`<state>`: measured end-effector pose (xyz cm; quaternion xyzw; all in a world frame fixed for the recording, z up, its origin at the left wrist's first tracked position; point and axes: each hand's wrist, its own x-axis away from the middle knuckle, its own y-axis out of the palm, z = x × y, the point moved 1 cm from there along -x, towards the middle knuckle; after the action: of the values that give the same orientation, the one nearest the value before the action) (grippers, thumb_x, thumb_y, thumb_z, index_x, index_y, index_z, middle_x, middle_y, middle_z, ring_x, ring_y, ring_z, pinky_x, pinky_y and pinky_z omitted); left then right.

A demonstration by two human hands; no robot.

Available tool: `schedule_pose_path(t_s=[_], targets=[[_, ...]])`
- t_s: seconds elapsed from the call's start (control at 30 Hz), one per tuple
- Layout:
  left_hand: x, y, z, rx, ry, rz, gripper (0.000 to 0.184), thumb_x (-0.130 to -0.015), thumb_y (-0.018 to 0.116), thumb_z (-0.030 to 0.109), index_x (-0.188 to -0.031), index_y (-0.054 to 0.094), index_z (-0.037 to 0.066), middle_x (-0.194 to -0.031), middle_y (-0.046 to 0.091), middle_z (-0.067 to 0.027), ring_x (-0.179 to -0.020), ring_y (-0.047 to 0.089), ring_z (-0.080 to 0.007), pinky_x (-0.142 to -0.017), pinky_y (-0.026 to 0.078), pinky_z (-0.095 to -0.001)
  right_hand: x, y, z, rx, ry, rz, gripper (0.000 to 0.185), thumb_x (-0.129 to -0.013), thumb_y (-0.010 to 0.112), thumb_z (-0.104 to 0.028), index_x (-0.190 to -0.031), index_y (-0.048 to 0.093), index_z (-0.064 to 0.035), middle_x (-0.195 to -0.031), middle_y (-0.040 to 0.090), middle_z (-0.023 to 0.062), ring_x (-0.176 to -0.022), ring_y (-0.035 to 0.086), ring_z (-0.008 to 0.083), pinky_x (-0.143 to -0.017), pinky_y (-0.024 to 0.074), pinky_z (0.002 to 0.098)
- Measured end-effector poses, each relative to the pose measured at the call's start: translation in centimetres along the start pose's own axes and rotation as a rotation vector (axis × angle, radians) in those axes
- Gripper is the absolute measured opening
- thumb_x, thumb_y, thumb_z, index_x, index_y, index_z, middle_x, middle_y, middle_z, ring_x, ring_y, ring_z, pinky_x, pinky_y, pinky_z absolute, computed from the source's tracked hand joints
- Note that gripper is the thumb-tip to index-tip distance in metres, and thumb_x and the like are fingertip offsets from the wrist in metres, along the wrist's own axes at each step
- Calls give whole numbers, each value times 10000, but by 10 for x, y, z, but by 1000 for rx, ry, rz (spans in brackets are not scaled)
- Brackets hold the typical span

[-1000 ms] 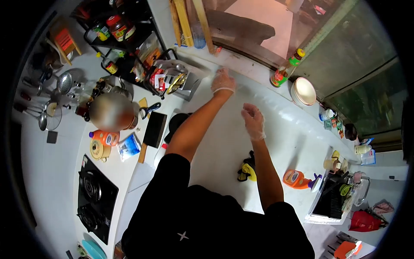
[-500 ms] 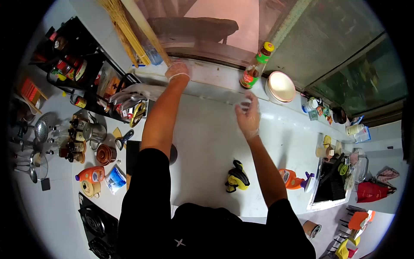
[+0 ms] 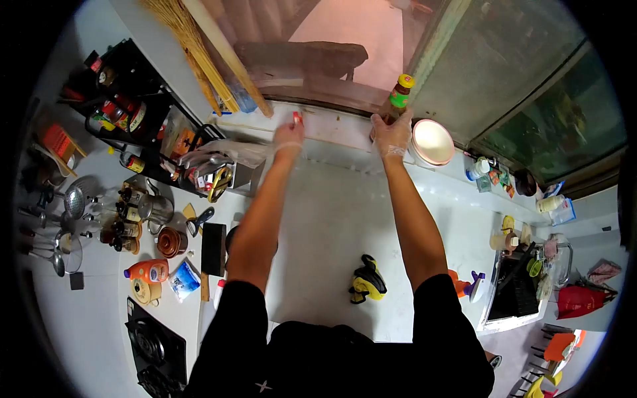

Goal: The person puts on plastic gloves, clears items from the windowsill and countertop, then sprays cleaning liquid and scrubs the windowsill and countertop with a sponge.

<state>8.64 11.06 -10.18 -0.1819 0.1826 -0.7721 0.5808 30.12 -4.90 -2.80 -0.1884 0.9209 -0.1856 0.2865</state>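
White worktop fills mid-frame, mostly bare. Pale window ledge runs along its far edge, upper centre to right. Bowl, seemingly nested in another, sits on the ledge, upper right of centre.

Both hands at the ledge, in thin clear gloves. Right hand, upper centre-right: thumb and fingers come round either side of a yellow-capped bottle, closed about its lower body. Bottle stands near the bowl, roughly upright; its base is hidden, so cannot tell if it bears on the ledge.

Left hand, upper centre, blurred: fingertips seem to pinch a small red piece at the ledge.

Orange spray bottle lower right, partly behind the right arm. Yellow-and-black bundle lower centre, well apart from both hands.

Handling, my judgement: loose glove film may slip on the bottle, so a full wrap beats fingertips; keep it upright and clear of the bowl rim. The red piece wants a light, steady pinch.
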Motion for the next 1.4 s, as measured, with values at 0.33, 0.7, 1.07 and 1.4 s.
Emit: schedule_pose_path(t_s=[0.33, 0.7, 1.07, 1.4], targets=[[221, 6, 13, 598, -125, -144, 214, -978, 546, 289, -959, 607, 84, -756, 600, -15, -588, 557, -101, -503, 443, -266, 86, -67, -36, -156, 56, -197, 734, -747, 805, -330, -1303, 416, -49, -1099, 655, 246, -966, 655, 418, -838, 512, 478], [417, -162, 18, 697, 219, 190, 109, -999, 543, 130, -1036, 556, 27, -846, 604, -47, -703, 564, -104, -627, 474, -257, 244, -135, -150, -1019, 14, -625, 606, -754, 823, -88, -1206, 425, -27, -1003, 650, 68, -929, 646, 159, -820, 531, 310], [539, -330, -98, 752, 7, 796, 187, -964, 595, 194, -1020, 574, 17, -816, 646, -79, -695, 627, -160, -600, 502, -286, 388, -122, -310, -1391, 134, -1170, 580, -777, 752, 51, -1230, 398, -26, -1066, 613, 98, -949, 638, 173, -864, 528, 326], [564, -399, -337, 582, -247, 960, 72, -925, 625, 124, -932, 601, 56, -795, 638, -24, -632, 596, -91, -545, 486, -240, 557, -33, -407, -1250, 21, -1454, 663, -761, 788, 14, -1268, 363, -6, -1090, 621, 118, -973, 646, 166, -855, 533, 322]])
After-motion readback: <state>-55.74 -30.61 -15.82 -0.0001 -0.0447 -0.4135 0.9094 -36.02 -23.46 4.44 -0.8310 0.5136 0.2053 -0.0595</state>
